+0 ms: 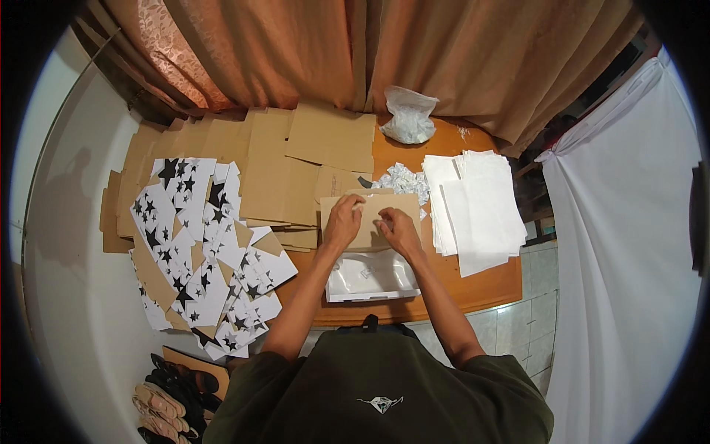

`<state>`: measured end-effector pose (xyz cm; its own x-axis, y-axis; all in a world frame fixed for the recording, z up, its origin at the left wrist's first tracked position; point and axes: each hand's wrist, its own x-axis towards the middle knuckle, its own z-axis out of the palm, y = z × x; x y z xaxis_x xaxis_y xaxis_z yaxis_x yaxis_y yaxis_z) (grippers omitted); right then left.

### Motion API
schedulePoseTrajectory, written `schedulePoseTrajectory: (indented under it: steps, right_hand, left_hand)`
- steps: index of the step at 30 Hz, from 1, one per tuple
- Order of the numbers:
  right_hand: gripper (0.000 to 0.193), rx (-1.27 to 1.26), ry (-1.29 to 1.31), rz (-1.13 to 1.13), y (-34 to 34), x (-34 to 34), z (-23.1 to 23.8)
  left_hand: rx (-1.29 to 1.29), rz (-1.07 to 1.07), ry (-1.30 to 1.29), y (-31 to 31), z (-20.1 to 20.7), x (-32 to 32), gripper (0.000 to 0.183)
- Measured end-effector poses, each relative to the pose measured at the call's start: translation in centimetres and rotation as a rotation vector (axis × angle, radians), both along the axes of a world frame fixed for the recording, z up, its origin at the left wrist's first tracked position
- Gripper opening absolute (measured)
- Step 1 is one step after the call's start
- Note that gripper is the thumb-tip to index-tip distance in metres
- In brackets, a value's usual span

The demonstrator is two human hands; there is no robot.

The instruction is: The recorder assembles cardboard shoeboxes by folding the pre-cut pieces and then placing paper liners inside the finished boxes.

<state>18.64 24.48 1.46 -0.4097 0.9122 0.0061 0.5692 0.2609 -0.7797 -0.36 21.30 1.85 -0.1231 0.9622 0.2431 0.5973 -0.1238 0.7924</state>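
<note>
In front of me stands an opened cardboard box [373,300], white outside, its raised lid [373,235] showing plain brown. Crumpled translucent white lining [370,274] fills the tray; what lies under it is hard to make out. My left hand [343,222] rests at the lid's upper left, fingers curved and thumb apart from them. Over the right half of the lid, my right hand [400,232] has its fingers curled toward the thumb; anything between the fingertips is too small to tell. Just behind the lid lies a heap of small white packets [401,180].
Star-printed white cardboard pieces [188,251] pile up at the left. Flat brown cardboard sheets [281,170] cover the table's back left. A stack of white paper [481,214] lies right, and a plastic bag [409,118] sits behind. Shoes [159,411] stand low at the left.
</note>
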Motion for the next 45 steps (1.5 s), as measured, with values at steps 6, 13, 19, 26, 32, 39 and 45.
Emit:
schedulePoseTrajectory:
  steps: [6,13,19,26,32,39,45]
  right_hand:
    - [0.035,0.319,-0.187,0.023,5.4,-2.1,-1.1]
    - [0.035,0.355,-0.428,0.031,7.0,-2.1,-2.7]
    - [0.015,0.339,-0.233,0.062,5.3,-0.5,1.2]
    - [0.012,0.363,-0.108,0.11,0.2,1.3,5.9]
    - [0.011,0.455,-0.069,0.068,-5.0,2.9,7.2]
    - [0.014,0.348,-0.073,0.111,-11.3,5.6,6.7]
    - [0.021,0.352,-0.196,0.17,-14.4,6.9,5.1]
  left_hand:
    - [0.068,0.061,0.348,4.5,-2.2,-0.5,0.036]
    - [-0.103,0.034,0.414,5.8,-2.8,-0.7,0.024]
    - [-0.126,-0.036,0.306,3.7,1.8,-0.4,0.014]
    - [0.048,-0.114,0.2,-2.2,5.8,0.1,0.016]
    - [0.024,-0.162,0.149,-7.4,6.9,1.1,0.017]
    - [-0.034,-0.249,0.181,-13.8,5.6,2.4,0.021]
    - [-0.052,-0.195,0.274,-17.9,4.3,3.6,0.037]
